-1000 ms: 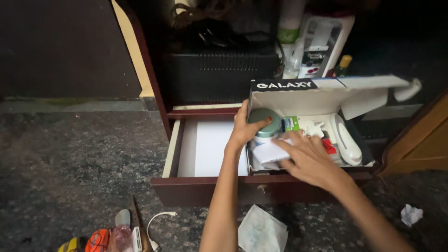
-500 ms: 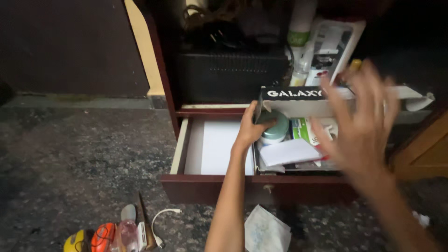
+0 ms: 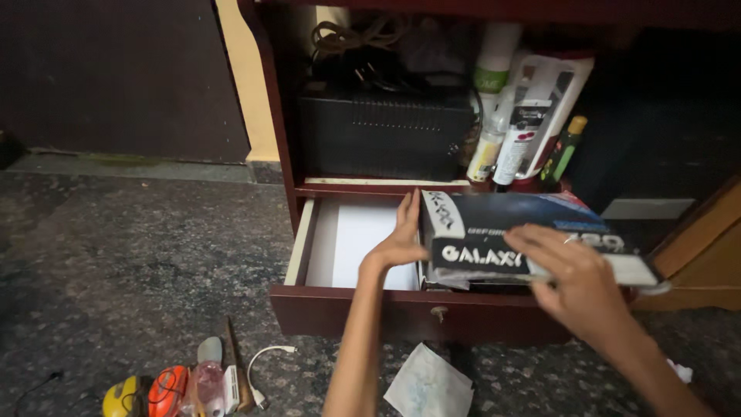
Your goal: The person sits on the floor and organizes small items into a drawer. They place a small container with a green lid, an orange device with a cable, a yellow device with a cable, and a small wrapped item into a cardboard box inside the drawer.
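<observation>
Dark box (image 3: 532, 235) sat in the open drawer (image 3: 309, 247). Left hand (image 3: 401, 239) was pressed flat on its end, right hand (image 3: 575, 282) spread over the lid; lid best pushed down evenly.

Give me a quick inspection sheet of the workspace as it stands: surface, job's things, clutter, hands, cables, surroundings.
Surface: open dark-red drawer with a pale liner, above a speckled stone floor.
Job's things: dark cardboard box sitting in the drawer, lid down.
Clutter: crumpled packet and small colourful items on the floor.
Hands: left hand flat against the box's end; right hand on its lid.
Cables: white cable on the floor; cords on the black unit.
Surroundings: bottles on the shelf.
</observation>
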